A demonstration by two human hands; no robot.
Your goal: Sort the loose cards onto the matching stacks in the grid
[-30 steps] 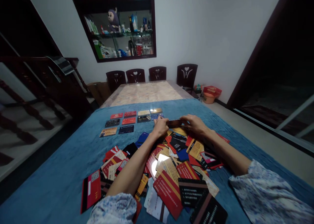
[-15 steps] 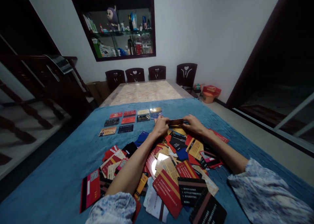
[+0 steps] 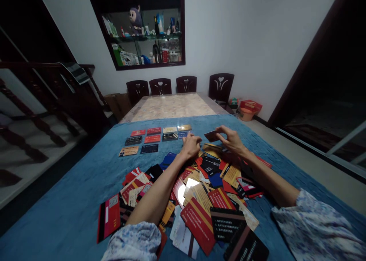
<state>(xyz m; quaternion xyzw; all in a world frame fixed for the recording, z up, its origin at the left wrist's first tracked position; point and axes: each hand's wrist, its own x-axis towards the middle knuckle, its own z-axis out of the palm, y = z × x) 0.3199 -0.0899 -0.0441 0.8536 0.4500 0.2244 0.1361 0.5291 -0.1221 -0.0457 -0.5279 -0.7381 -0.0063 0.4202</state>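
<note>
In the head view, my right hand pinches one dark card by its right end, above the far side of a loose heap of cards. My left hand is left of that card, off it, with its fingers loosely apart beside a blue card; no card shows in it. The heap holds a red card with a gold stripe, a black card, a yellow card and several others, overlapping. Beyond, cards lie in rows, among them an orange card and a navy card.
A blue cloth covers the near part of the long table, whose bare top shows beyond it. Several dark chairs stand at the far end. An orange bucket is on the floor at right, a stair railing at left.
My left hand has let go of the dark card that both hands held. The right hand keeps it and has turned and lifted it slightly. The whole view has shifted a little.
</note>
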